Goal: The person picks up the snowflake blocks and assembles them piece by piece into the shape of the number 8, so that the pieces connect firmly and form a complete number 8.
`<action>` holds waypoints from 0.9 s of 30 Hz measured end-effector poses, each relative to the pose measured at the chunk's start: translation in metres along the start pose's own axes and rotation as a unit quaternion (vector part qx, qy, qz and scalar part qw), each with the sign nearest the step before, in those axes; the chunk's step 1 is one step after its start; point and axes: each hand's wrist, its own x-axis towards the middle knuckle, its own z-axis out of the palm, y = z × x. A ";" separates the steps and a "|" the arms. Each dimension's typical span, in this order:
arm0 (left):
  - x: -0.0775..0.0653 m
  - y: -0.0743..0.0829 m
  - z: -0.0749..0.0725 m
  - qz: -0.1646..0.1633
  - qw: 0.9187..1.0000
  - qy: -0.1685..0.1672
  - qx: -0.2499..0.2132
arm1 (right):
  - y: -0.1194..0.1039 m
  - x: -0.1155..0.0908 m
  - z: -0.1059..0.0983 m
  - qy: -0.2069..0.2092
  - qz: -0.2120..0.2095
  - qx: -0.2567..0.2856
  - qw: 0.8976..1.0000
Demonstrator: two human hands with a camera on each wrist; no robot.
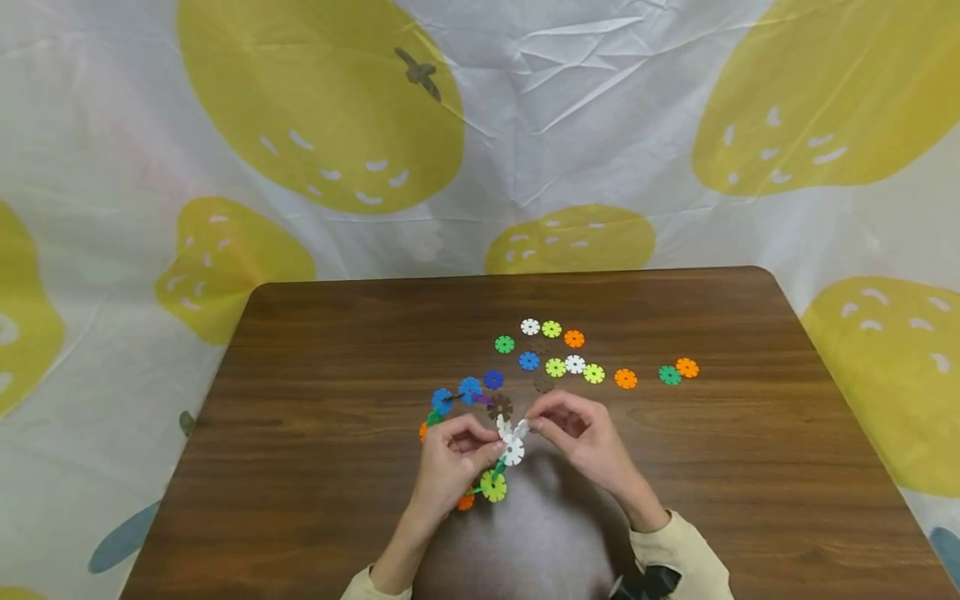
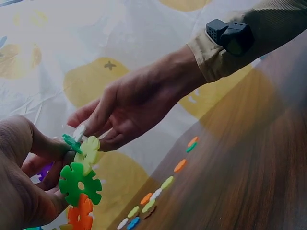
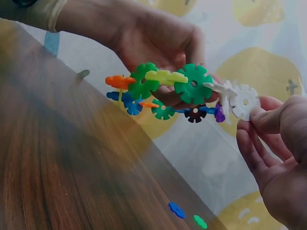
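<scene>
A looped chain of slotted plastic flower discs hangs between the hands above the table. My left hand (image 1: pixel 444 468) grips it close to the white discs (image 1: pixel 513 451), thumb toward the chest side. With thumb and fingertips, my right hand (image 1: pixel 588 433) pinches a white disc (image 3: pixel 245 101) at the chain's right side. That disc meets other white pieces beside a green disc (image 3: pixel 193 84). Yellow-green, green and orange discs (image 2: pixel 80 213) follow along the near side. Behind them run blue, brown and purple discs (image 3: pixel 219 112). Fingers of the left hand hide part of the loop.
Several loose discs lie on the brown wooden table (image 1: pixel 337 350) beyond the hands, among them a white disc (image 1: pixel 530 327), a blue disc (image 1: pixel 528 361) and an orange disc (image 1: pixel 626 379). A fruit-patterned cloth (image 1: pixel 480 100) hangs behind the table's far edge.
</scene>
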 end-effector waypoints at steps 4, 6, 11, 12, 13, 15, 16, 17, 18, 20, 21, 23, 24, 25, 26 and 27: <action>0.000 0.001 0.002 -0.012 1.000 0.014 -0.002 | -0.001 0.000 0.003 -0.001 -0.016 -0.012 1.000; -0.001 0.002 0.003 -0.021 0.999 0.030 -0.015 | -0.001 0.000 0.006 0.003 -0.036 -0.015 0.999; -0.005 0.004 0.004 -0.039 0.995 0.072 -0.050 | 0.002 0.001 0.014 0.007 -0.090 -0.010 0.996; -0.005 0.003 0.004 -0.042 0.995 0.077 -0.054 | 0.003 0.000 0.016 0.008 -0.096 -0.009 0.995; -0.006 0.004 0.004 -0.046 0.994 0.079 -0.060 | 0.004 0.000 0.017 0.009 -0.103 -0.008 0.995; -0.006 0.003 0.005 -0.050 0.993 0.078 -0.068 | 0.004 -0.001 0.019 0.013 -0.108 -0.008 0.994; -0.007 0.003 0.005 -0.051 0.993 0.078 -0.070 | 0.004 -0.002 0.019 0.015 -0.110 -0.010 0.994; -0.007 0.002 0.006 -0.051 0.993 0.079 -0.069 | 0.004 -0.002 0.019 0.017 -0.111 -0.011 0.994; -0.007 0.002 0.006 -0.049 0.994 0.079 -0.065 | 0.004 -0.002 0.018 0.018 -0.109 -0.013 0.994; -0.006 0.001 0.007 -0.038 0.995 0.083 -0.044 | 0.005 -0.001 0.016 0.019 -0.104 -0.025 0.994; -0.006 0.001 0.007 -0.031 0.995 0.086 -0.031 | 0.005 -0.001 0.014 0.019 -0.097 -0.033 0.995; -0.006 0.002 0.008 -0.017 0.995 0.094 -0.003 | 0.008 0.001 0.007 0.029 -0.079 -0.054 0.995; -0.007 0.003 0.008 -0.010 0.995 0.099 0.009 | 0.010 0.002 0.002 0.039 -0.069 -0.069 0.994; -0.007 0.003 0.008 -0.005 0.994 0.103 0.020 | 0.014 0.004 -0.003 0.057 -0.059 -0.092 0.992; -0.007 0.004 0.007 -0.002 0.994 0.108 0.030 | 0.015 0.006 -0.008 0.078 -0.048 -0.126 0.988; -0.008 0.004 0.007 0.001 0.993 0.111 0.034 | 0.020 0.008 -0.015 0.099 -0.033 -0.161 0.981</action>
